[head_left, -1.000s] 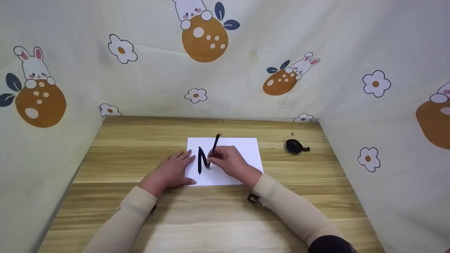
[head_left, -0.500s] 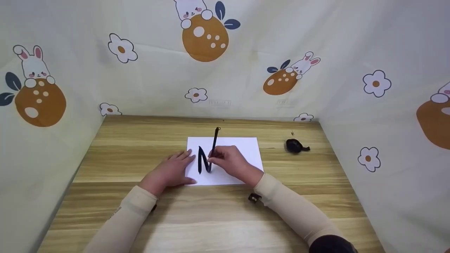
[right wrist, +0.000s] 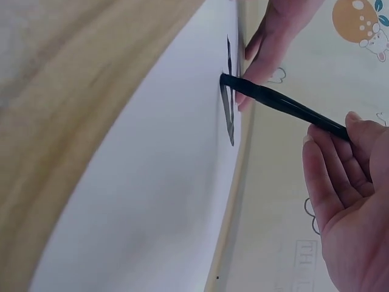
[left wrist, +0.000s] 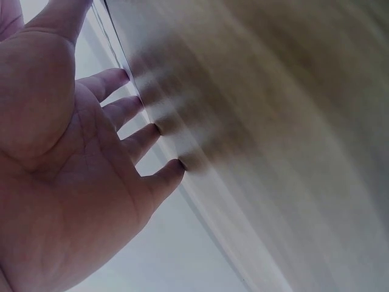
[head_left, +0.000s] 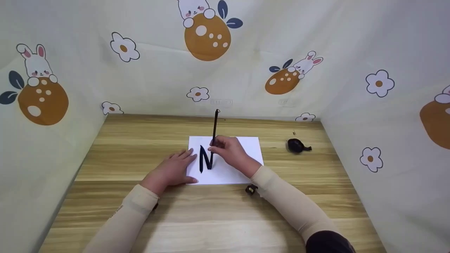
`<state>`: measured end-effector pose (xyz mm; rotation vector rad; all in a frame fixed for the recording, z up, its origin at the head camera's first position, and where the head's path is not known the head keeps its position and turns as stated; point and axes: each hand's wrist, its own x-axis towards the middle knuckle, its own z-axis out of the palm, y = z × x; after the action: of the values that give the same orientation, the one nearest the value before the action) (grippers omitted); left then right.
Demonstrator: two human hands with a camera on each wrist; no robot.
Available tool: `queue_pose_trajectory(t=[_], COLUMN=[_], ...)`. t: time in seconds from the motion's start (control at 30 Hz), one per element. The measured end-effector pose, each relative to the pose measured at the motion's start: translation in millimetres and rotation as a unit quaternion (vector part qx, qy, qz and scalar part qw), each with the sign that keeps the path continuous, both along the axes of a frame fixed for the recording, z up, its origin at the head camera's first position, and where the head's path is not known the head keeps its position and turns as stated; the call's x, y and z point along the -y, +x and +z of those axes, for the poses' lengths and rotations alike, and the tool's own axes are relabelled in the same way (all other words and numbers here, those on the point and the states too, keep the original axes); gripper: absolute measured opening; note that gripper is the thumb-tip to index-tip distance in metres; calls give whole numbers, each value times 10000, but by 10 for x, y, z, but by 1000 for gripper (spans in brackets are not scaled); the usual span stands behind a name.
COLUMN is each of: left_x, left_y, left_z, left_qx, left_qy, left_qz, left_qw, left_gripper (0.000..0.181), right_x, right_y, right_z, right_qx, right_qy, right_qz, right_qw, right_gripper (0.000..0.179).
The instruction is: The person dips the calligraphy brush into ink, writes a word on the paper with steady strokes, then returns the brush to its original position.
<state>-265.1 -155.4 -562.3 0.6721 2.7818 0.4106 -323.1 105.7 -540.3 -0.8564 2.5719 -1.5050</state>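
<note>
Rabbit-and-fruit printed sheeting [head_left: 158,77] rises on three sides of the wood-grain tabletop [head_left: 197,218], where a sheet of white paper [head_left: 233,177] lies before me. My left hand [head_left: 172,170] rests on its left edge, fingers extended and spread. With my right hand [head_left: 231,151] I pinch a black ink brush [head_left: 215,126], nearly upright, its tip touching the paper at the black strokes [head_left: 201,161]. A small black handled dish [head_left: 295,145] sits to the paper's right.

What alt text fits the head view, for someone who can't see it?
A person's right hand holds a black brush nearly upright on white paper bearing thick black strokes; the left hand rests at the paper's left edge. A black handled object lies farther right on the wooden table.
</note>
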Motion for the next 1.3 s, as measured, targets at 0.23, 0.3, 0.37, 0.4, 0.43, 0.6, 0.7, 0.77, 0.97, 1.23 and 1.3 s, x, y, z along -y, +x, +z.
queue_pose_trajectory(t=[0.23, 0.3, 0.37, 0.4, 0.43, 0.6, 0.7, 0.77, 0.97, 1.23, 1.3], left_x=[-5, -6, -8, -9, -11, -11, -10, -8, 1, -1, 0], left_y=[-20, -23, -27, -28, -28, -24, -21, -18, -4, 7, 6], left_z=[-17, -15, -13, -11, -7, 6, 9, 10, 5, 15, 16], left_qx=[-12, -2, 13, 12, 14, -18, 6, 19, 42, 57, 65], left_qy=[-7, -16, -18, -16, -13, -19, -43, -36, 6, 12, -14], left_qz=[-11, -5, 9, 7, 9, 0, 4, 5, 37, 43, 38], left_qw=[10000, 10000, 10000, 10000, 10000, 10000, 10000, 10000, 10000, 10000, 10000], left_gripper=[104, 104, 104, 104, 104, 104, 103, 103, 103, 103, 103], right_x=[66, 84, 100, 108, 114, 147, 163, 174, 205, 229, 232], right_y=[-135, -168, -197, -211, -224, -295, -342, -375, -468, -537, -548], right_z=[-27, -37, -41, -42, -42, -44, -53, -60, -78, -102, -99], right_qx=[111, 105, 71, 35, 2, -127, -146, -164, -242, -96, -101], right_qy=[-64, 1, 56, 83, 100, 154, 163, 157, 156, 173, 167], right_qz=[-211, -235, -233, -234, -236, -303, -383, -441, -610, -910, -927], right_qw=[9997, 9997, 9997, 9997, 9997, 9993, 9990, 9988, 9977, 9957, 9955], right_gripper=[6, 6, 7, 7, 7, 7, 6, 5, 7, 8, 9])
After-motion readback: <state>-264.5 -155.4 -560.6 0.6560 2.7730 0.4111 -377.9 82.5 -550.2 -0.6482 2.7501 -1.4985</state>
